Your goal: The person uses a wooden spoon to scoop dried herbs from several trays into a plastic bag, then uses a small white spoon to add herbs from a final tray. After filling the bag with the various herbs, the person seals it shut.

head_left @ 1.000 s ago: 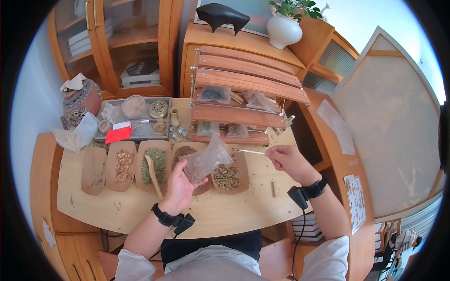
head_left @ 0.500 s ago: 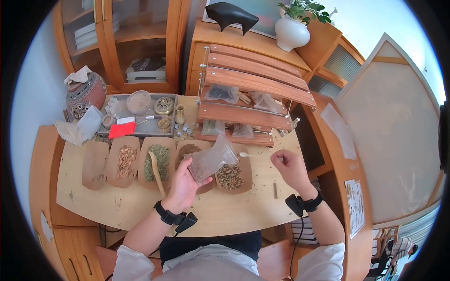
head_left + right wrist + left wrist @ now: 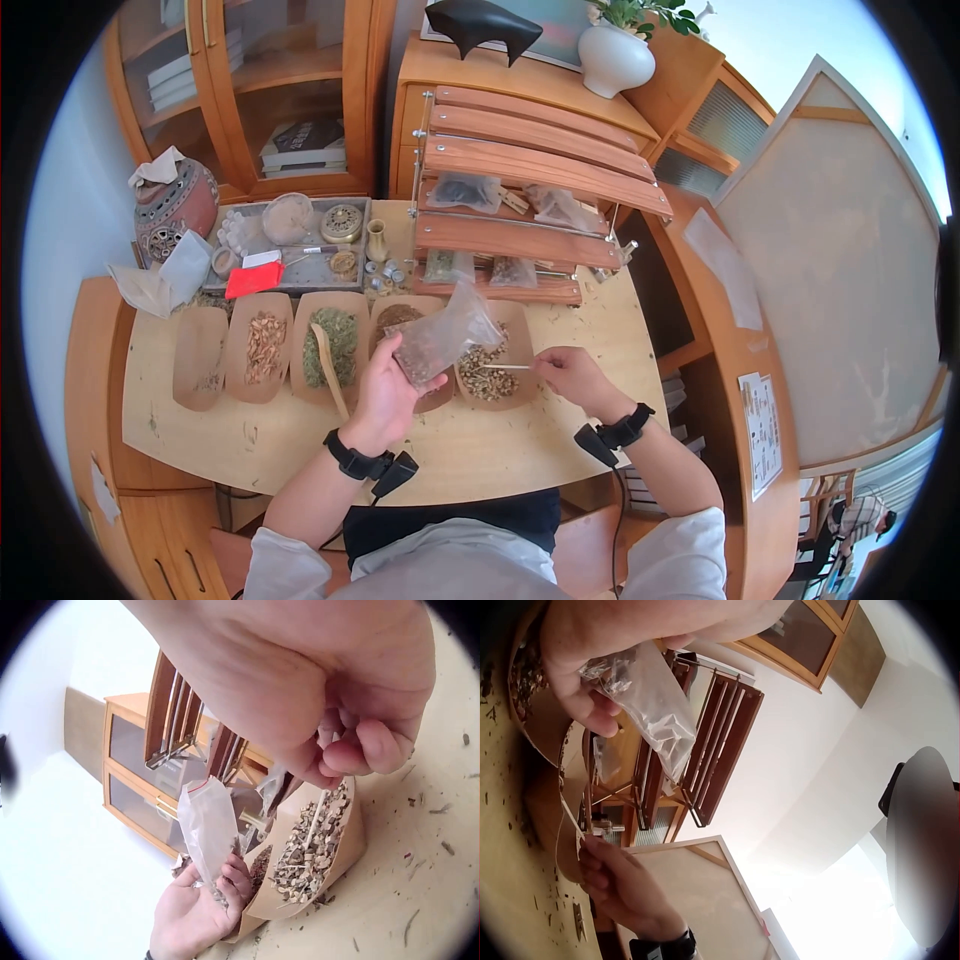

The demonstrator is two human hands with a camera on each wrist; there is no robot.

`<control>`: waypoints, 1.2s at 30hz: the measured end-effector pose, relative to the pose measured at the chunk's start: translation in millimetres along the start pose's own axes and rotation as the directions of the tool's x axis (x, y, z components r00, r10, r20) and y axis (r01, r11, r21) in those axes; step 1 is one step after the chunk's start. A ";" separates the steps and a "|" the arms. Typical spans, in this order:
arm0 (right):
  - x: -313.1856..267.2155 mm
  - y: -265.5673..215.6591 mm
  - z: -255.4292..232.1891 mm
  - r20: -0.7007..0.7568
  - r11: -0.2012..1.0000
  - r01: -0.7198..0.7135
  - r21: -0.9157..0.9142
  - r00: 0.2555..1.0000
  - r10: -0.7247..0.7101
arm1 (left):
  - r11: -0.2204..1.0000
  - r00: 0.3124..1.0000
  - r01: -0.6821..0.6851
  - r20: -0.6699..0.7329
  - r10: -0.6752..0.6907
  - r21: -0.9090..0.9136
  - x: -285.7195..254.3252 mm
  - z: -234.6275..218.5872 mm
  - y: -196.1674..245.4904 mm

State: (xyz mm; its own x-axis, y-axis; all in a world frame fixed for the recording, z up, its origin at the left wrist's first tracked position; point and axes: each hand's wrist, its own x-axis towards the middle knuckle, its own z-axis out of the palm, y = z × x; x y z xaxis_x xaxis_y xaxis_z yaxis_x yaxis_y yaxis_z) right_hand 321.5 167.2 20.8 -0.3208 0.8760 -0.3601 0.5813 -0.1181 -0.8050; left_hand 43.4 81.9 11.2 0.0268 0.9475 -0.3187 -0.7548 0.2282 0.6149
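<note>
My left hand (image 3: 383,400) holds a clear zip bag (image 3: 455,335) with brown bits at its bottom, the mouth pointing up and right. It hangs over the trays, close to the rightmost paper tray (image 3: 522,345). In my right hand (image 3: 578,382), thumb and fingers pinch the thin pale handle of a small spoon (image 3: 512,367). The spoon's far end is down among chopped brown and cream herb pieces (image 3: 311,851) in that tray, its tip hidden there. Behind the bag, partly covered, stands a tray of reddish-brown herb (image 3: 398,315).
To the left are trays of green leaves (image 3: 340,345) with a wooden scoop (image 3: 328,365), orange-brown chips (image 3: 265,345) and a few scraps. Behind stand a slatted wooden rack (image 3: 530,235) with bags and a grey tray (image 3: 300,275) of incense ware. A clothespin (image 3: 580,922) lies at right.
My right hand first drew back from the bag's mouth, then moved left and down, bringing the spoon into the rightmost tray's herb pieces. The left hand keeps holding the bag nearly still.
</note>
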 end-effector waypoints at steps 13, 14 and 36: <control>-10.8 -10.3 -27.1 0.092 0.936 -0.126 0.330 0.991 0.101 | 1.000 1.000 -0.011 -0.013 0.011 -0.001 0.3 -1.1 -0.7; -12.9 -13.6 -32.6 0.069 0.938 -0.109 0.329 0.993 0.092 | 1.000 1.000 -0.012 -0.013 0.012 0.001 0.5 -1.2 -1.0; -12.5 -51.6 -25.8 -0.371 0.917 0.331 -0.224 0.841 -0.394 | 0.998 0.999 -0.049 -0.006 0.049 -0.041 -1.7 -2.1 0.0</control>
State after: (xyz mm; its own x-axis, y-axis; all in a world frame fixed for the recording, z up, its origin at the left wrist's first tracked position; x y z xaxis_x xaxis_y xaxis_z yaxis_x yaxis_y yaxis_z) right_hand 314.9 174.3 79.0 -0.2212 0.9566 0.1896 0.5943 0.2864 -0.7515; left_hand 42.0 79.8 10.3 -0.0142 0.9561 -0.2927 -0.7812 0.1721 0.6001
